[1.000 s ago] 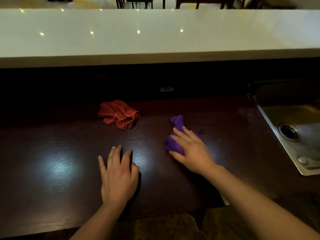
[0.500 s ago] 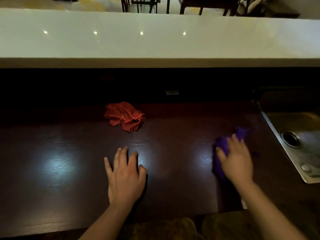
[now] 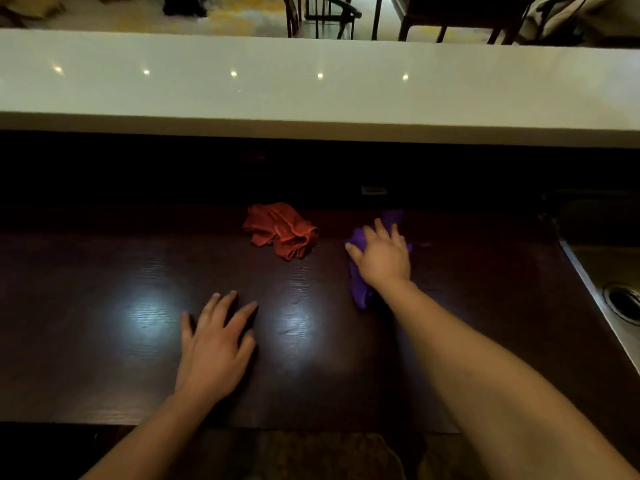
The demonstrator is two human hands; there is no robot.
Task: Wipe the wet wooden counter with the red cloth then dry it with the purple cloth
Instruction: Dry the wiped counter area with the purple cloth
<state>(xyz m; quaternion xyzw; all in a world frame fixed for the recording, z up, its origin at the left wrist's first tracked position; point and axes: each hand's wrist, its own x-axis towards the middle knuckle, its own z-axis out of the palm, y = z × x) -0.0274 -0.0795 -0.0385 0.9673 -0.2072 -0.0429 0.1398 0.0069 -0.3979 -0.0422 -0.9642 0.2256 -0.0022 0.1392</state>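
Note:
The dark wooden counter (image 3: 104, 289) fills the lower half of the view, with two bright reflections on it. A crumpled red cloth (image 3: 280, 232) lies loose near the back, at the centre. Just right of it, my right hand (image 3: 382, 254) presses flat on the purple cloth (image 3: 358, 289), which pokes out under the palm and beyond the fingertips. My left hand (image 3: 214, 344) rests flat on the counter near the front, fingers spread, holding nothing.
A steel sink (image 3: 609, 271) with a round drain is set into the counter at the right edge. A raised white ledge (image 3: 311, 91) runs across the back above a dark recess. Chairs and a table stand beyond it.
My right hand slid the purple cloth right towards the sink, then back left and farther away, ending beside the red cloth. My left hand stayed flat on the counter.

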